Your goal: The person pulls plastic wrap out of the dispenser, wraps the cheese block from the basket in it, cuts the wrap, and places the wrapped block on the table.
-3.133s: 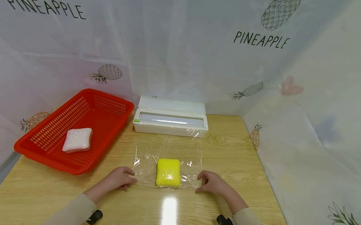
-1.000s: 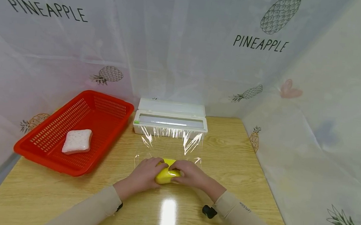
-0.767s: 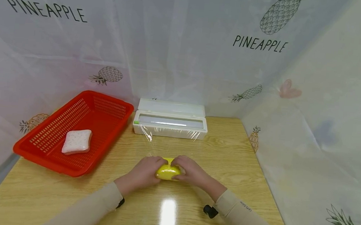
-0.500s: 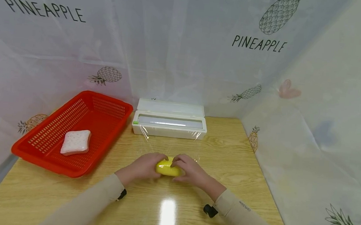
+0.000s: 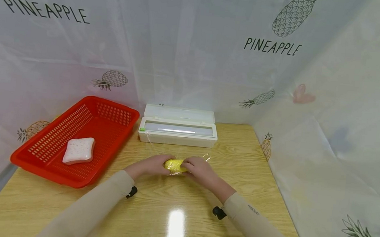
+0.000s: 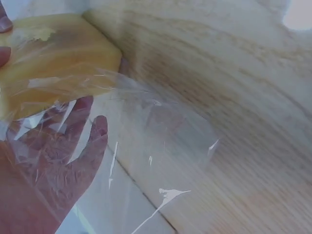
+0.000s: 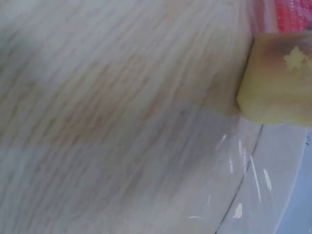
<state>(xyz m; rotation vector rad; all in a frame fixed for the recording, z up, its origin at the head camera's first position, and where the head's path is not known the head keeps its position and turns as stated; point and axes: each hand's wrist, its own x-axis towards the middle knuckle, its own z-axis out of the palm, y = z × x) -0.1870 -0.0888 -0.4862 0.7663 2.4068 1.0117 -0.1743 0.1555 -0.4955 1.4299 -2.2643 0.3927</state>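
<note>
In the head view a yellow sponge (image 5: 174, 164) with clear cling film about it stands on edge between both hands. My left hand (image 5: 155, 165) grips its left end, and my right hand (image 5: 201, 170) grips its right end, covering much of that side. The left wrist view shows the loose film (image 6: 170, 131) spreading past the sponge and over the left fingers (image 6: 90, 141). Only a corner of the sponge (image 7: 278, 87) shows in the right wrist view, where the right hand is out of sight. Behind the hands, the cling film dispenser box (image 5: 178, 139) has its lid up.
A red plastic basket (image 5: 114, 146) at the left holds a white sponge (image 5: 79, 150). All stands on a wooden table (image 5: 249, 212), with a pineapple-print curtain (image 5: 194, 59) behind and at the sides.
Both hands came in from the film's sides and took hold of the yellow sponge. It went from lying flat to tipped on edge and moved away from me, toward the dispenser box.
</note>
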